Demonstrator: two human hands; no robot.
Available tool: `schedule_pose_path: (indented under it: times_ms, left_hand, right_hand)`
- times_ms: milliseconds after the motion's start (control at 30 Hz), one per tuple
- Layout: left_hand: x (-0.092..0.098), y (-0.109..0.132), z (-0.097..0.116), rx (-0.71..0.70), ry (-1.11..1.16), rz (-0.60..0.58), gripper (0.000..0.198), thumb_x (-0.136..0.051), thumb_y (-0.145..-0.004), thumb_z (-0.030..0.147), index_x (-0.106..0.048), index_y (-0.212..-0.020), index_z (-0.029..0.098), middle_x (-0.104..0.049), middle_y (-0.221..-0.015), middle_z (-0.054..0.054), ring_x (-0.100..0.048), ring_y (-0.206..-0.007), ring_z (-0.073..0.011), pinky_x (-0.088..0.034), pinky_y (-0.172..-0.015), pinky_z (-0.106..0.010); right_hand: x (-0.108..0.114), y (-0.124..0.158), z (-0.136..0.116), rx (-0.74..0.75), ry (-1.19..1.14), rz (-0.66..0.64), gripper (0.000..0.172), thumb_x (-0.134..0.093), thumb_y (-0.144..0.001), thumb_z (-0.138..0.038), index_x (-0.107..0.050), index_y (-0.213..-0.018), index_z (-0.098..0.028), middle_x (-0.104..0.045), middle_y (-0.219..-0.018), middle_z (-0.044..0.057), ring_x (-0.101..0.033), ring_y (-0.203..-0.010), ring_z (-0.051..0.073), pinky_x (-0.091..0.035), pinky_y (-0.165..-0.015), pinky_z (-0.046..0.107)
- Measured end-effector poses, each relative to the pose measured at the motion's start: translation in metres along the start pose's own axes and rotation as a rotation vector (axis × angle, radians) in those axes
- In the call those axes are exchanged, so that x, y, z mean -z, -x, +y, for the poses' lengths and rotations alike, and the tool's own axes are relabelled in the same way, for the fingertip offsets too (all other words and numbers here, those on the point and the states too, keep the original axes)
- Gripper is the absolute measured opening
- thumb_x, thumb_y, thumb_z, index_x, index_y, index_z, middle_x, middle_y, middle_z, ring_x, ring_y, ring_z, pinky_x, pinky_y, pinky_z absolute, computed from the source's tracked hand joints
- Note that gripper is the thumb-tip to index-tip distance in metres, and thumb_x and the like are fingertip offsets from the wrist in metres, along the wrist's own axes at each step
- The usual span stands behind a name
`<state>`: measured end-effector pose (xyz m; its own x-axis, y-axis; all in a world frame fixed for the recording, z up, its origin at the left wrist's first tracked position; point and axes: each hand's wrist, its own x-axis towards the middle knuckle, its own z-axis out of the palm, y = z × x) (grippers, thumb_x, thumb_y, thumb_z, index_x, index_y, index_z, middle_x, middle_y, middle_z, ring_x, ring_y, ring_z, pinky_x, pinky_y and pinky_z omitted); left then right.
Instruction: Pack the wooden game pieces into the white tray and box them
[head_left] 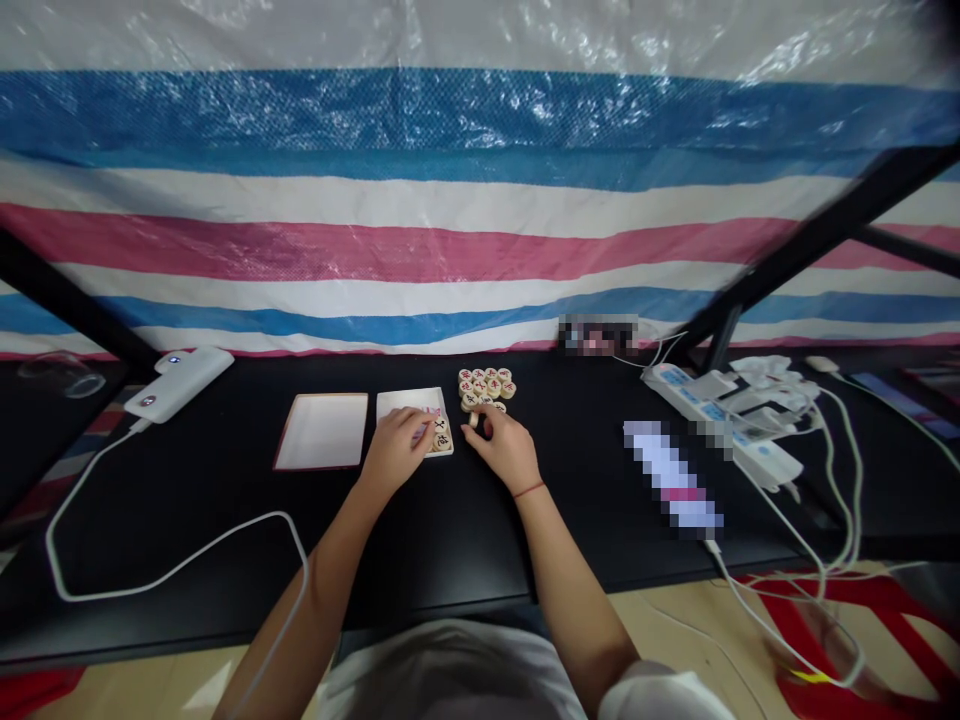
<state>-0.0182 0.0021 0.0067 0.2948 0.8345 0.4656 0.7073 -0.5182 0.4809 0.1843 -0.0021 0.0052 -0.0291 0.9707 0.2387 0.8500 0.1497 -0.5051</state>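
Note:
My left hand [397, 448] reaches over a shallow white box [390, 402], its fingers bent and closed at the tips. Beside those fingertips, Chinese chess pieces [441, 440] with dark characters lie at the box's right side; whether my fingers grip one is hidden. My right hand [508, 448] pinches a round Chinese chess piece [473, 420] on edge between thumb and fingers. Just beyond it, several cream pieces [491, 387] stand grouped in rows on the black table, the far ones with red characters, the nearer ones with dark ones.
Left of the box lies its white-lined lid [324, 432]. A white power bank [180, 384] with a cable [187, 560] stands at the far left. To the right are a blurred-out phone [671, 475] and a power strip [720, 425] with plugs and cords. Striped sheeting [420, 250] hangs behind the table.

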Motion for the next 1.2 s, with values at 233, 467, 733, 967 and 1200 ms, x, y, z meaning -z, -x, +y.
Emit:
schedule_pose_path:
  times_ms: [233,467,733,967,1200]
  left_hand:
    - [0.001,-0.001,0.0,-0.002,0.002,-0.002,0.014,-0.053,-0.09,0.022,-0.066,-0.094,0.021,-0.069,-0.09,-0.004,-0.062,-0.087,-0.0201,-0.048,-0.081,-0.034]
    - [0.003,-0.001,-0.001,0.013,-0.001,-0.007,0.016,-0.051,-0.091,0.023,-0.067,-0.092,0.022,-0.07,-0.089,-0.004,-0.063,-0.086,-0.0196,-0.048,-0.08,-0.033]
    - [0.005,-0.001,0.001,0.006,0.007,0.005,0.017,-0.051,-0.09,0.023,-0.068,-0.092,0.022,-0.07,-0.087,-0.004,-0.063,-0.085,-0.0197,-0.048,-0.079,-0.034]
    - [0.006,-0.001,0.001,0.014,0.003,0.016,0.018,-0.05,-0.091,0.024,-0.068,-0.092,0.022,-0.07,-0.087,-0.004,-0.063,-0.086,-0.0196,-0.048,-0.08,-0.034]
    - [0.006,0.0,0.0,0.006,0.001,-0.003,0.016,-0.052,-0.09,0.023,-0.067,-0.09,0.021,-0.07,-0.086,-0.004,-0.063,-0.083,-0.0198,-0.047,-0.078,-0.033]
  right_hand:
    - [-0.005,0.0,0.0,0.008,-0.052,-0.001,0.014,-0.058,-0.081,-0.026,-0.064,-0.093,-0.021,-0.067,-0.085,0.002,-0.059,-0.068,0.015,-0.039,-0.06,0.024]
    - [0.0,-0.007,0.025,-0.119,-0.628,-0.021,0.031,-0.061,-0.079,-0.043,-0.066,-0.096,-0.018,-0.07,-0.082,0.005,-0.064,-0.069,0.016,-0.051,-0.067,0.028]
    - [0.007,-0.013,0.049,-0.029,-0.359,0.279,0.016,-0.056,-0.079,-0.027,-0.066,-0.087,-0.017,-0.066,-0.094,0.01,-0.065,-0.085,0.02,-0.054,-0.081,0.035]
    - [0.001,-0.01,0.051,-0.013,-0.231,0.209,0.022,-0.057,-0.073,-0.018,-0.068,-0.092,-0.018,-0.064,-0.101,0.009,-0.062,-0.081,0.019,-0.052,-0.081,0.035]
    - [-0.004,-0.013,0.046,-0.064,-0.1,0.181,0.015,-0.057,-0.078,-0.025,-0.063,-0.091,-0.02,-0.065,-0.092,0.005,-0.057,-0.076,0.018,-0.046,-0.076,0.032]
